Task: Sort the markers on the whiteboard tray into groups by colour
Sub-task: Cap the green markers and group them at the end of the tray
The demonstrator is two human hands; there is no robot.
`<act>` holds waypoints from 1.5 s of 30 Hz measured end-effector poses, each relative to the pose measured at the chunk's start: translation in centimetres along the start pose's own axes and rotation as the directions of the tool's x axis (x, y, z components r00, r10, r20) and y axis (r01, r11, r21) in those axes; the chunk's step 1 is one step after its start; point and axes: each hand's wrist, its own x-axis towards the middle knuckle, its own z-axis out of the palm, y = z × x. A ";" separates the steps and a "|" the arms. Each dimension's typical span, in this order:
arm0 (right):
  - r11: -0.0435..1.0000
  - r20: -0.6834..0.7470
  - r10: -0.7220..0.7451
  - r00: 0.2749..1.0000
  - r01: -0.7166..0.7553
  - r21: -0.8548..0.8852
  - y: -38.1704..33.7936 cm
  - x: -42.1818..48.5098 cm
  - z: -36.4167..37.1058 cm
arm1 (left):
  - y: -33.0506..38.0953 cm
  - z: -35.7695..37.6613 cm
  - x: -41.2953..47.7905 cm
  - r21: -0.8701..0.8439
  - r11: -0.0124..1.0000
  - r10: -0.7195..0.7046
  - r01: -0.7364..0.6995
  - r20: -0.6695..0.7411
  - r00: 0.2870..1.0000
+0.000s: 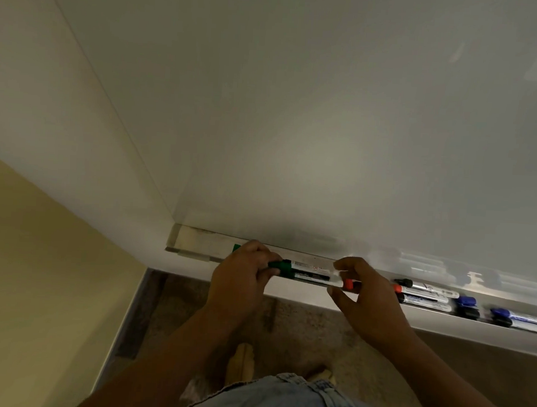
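Note:
A grey metal tray (195, 246) runs along the bottom of the whiteboard (298, 110). My left hand (240, 280) grips the green caps of a bundle of white-bodied markers (310, 273) lying lengthwise in the tray. My right hand (371, 301) pinches the red-orange cap (347, 283) at the bundle's right end. Further right lie a black-capped marker (425, 287), a red-capped one (422, 295) and another dark-capped one (424, 304). Blue-capped markers (521, 319) lie at the far right, near a loose blue cap (466, 301).
A cream wall (38, 252) stands to the left of the board. Below the tray are a speckled carpet floor (300, 331), my feet and my denim clothing (280, 399). The tray's left end (180, 239) holds no markers.

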 end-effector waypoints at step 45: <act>0.844 0.151 -0.096 0.984 0.161 -0.512 3.1 3.3 2.9 | -3.2 1.7 1.7 0.240 0.927 -0.266 0.288 -0.119 0.957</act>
